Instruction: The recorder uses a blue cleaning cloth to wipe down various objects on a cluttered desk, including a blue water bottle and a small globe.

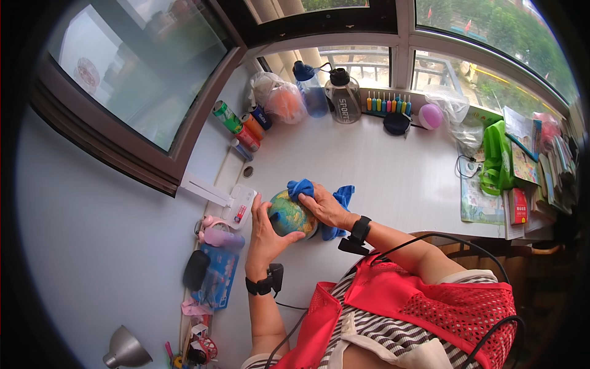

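Note:
A small globe (291, 217) is held above the white desk (368, 170) in front of me. My left hand (269, 237) grips its left side, the thumb below and the fingers spread over the top left. With my right hand (327, 205) I press a bunched blue cloth (302, 189) against the globe's upper right surface. The loose part of the cloth hangs down behind my right wrist and lies on the desk to the right of the globe. The globe's underside is mostly hidden.
Left of the globe stand a white desk lamp (239, 205), a pink alarm clock (215, 224) and a black case (197, 270). Drink cans (227, 116) and a large sports bottle (343, 99) line the back. Books (551, 170) and a green bag (497, 159) fill the right side.

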`<action>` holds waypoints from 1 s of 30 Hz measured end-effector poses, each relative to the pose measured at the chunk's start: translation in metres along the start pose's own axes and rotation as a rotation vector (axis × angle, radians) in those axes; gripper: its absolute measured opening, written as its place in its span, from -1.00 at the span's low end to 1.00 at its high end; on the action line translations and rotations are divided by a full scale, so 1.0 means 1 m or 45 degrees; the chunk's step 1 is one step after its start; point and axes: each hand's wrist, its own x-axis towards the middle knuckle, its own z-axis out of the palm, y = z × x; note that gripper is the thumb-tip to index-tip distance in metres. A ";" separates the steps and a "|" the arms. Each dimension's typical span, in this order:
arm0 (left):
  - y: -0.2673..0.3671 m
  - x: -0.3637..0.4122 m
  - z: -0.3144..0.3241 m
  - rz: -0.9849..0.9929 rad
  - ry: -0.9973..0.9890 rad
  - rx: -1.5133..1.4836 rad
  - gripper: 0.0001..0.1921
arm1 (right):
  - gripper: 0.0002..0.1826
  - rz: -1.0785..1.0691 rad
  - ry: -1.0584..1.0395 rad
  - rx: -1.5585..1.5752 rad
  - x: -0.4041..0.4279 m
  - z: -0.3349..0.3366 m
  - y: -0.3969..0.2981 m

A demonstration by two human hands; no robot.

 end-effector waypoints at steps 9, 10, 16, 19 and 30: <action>-0.016 -0.011 0.017 -0.096 -0.016 -0.480 0.10 | -0.68 -0.256 -0.053 -0.320 -0.018 0.006 -0.033; -0.019 -0.012 0.021 -0.104 0.010 -0.503 0.08 | -0.63 -0.326 -0.158 -0.378 -0.022 0.002 -0.045; -0.012 -0.012 0.021 -0.010 0.060 -0.436 0.06 | -0.66 -0.351 -0.236 -0.594 -0.023 0.004 -0.056; -0.011 -0.009 0.025 -0.065 0.090 -0.475 0.06 | -0.60 -0.375 -0.199 -0.602 -0.005 0.003 -0.047; -0.012 -0.016 0.013 -0.044 -0.141 -0.449 0.16 | -0.48 0.644 -0.462 0.297 0.053 -0.011 -0.008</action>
